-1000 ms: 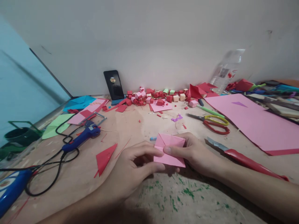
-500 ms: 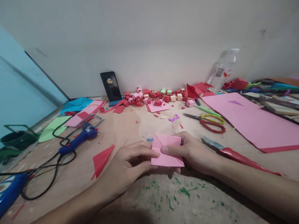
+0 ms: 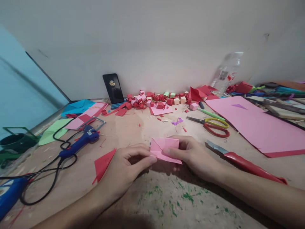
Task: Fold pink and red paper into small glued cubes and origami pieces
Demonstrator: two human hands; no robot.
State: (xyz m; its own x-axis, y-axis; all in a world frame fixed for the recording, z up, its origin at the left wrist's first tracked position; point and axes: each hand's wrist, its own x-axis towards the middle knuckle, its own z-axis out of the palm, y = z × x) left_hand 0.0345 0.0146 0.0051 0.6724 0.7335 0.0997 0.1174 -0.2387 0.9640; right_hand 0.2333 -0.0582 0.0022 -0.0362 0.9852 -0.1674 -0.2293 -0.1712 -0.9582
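Observation:
A small creased pink paper (image 3: 168,144) is held between both hands a little above the table, its lower part bent up. My left hand (image 3: 133,162) pinches its lower left corner between thumb and fingers. My right hand (image 3: 194,154) grips the right side, thumb on top and the other fingers mostly hidden behind. A folded red paper (image 3: 103,163) lies beside my left wrist. To the right of my right hand is a knife with a red handle (image 3: 247,163). Scissors with yellow and red handles (image 3: 215,126) rest behind it.
A blue glue gun (image 3: 79,144) with a looping black cable lies at left. Along the wall stand a phone (image 3: 113,89), many small paper cubes (image 3: 160,105) and a leaning plastic bottle (image 3: 226,74). Large pink sheets (image 3: 259,124) cover the right side.
The pink paper has shifted slightly left, and its lower part is now bent up. My left thumb has moved up onto its lower left corner.

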